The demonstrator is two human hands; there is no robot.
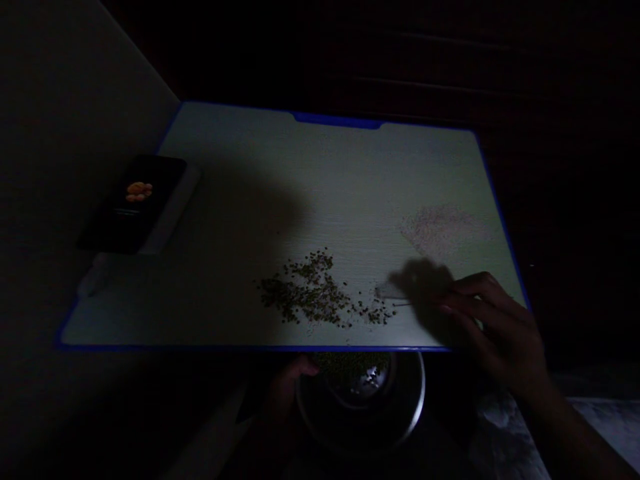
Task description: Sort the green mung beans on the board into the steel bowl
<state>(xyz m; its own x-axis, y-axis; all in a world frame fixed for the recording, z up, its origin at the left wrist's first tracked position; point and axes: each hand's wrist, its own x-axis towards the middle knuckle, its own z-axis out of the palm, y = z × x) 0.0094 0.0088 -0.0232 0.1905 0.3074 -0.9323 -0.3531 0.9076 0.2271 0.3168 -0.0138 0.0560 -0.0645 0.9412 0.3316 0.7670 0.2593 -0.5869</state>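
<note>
The light is dim. My right hand [493,320] is over the right front of a pale board with blue edging [240,133]. Its fingers pinch a thin stick-like tool [400,305], whose kind I cannot make out. The tip of that tool lies beside a scattered pile of small dark green beans [310,293], mixed with pale bits. Below the front edge, my left hand [287,387] grips the left rim of a round metal bowl [417,407]. Similar green beans [350,363] are inside the bowl, partly hidden under the board edge.
A heap of fine pale grains [437,227] lies at the board's right. On the left, a phone-like dark device with a lit picture [137,200] rests on a pale block [173,213]. A small pale object [94,277] lies near it. A wall [75,100] borders the left side.
</note>
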